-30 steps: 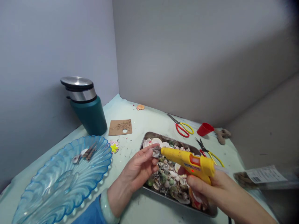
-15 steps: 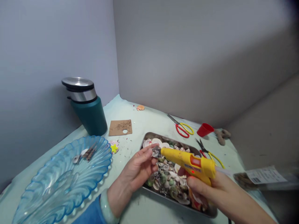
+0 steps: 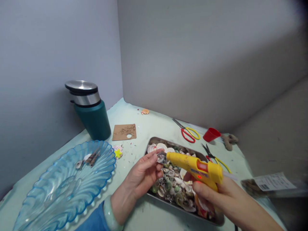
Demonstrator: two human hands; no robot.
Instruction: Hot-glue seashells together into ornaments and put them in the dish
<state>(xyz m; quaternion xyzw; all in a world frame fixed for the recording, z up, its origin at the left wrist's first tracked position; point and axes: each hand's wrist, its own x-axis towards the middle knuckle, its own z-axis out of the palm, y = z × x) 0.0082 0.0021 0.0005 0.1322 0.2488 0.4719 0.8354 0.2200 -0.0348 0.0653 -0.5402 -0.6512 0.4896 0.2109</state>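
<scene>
My right hand (image 3: 218, 195) is closed round the grip of a yellow hot glue gun (image 3: 196, 168), its nozzle pointing left. The nozzle tip touches a small shell (image 3: 160, 157) that my left hand (image 3: 141, 176) pinches between thumb and fingers. Both hands hover over a metal tray (image 3: 154, 141) filled with several mixed seashells. A pale green bangle sits on my left wrist.
A blue ribbed glass dish (image 3: 62, 183) with a few narrow shells lies at the left. Behind it stand a teal flask (image 3: 90, 110) and a brown card (image 3: 124, 132). Red-yellow scissors (image 3: 187, 131), a red cup (image 3: 211, 134), small snips (image 3: 214, 157) and a plastic packet (image 3: 269, 183) lie to the right.
Almost nothing differs; the view has shifted very slightly, and both hands stay with the glue gun's nozzle on the shell.
</scene>
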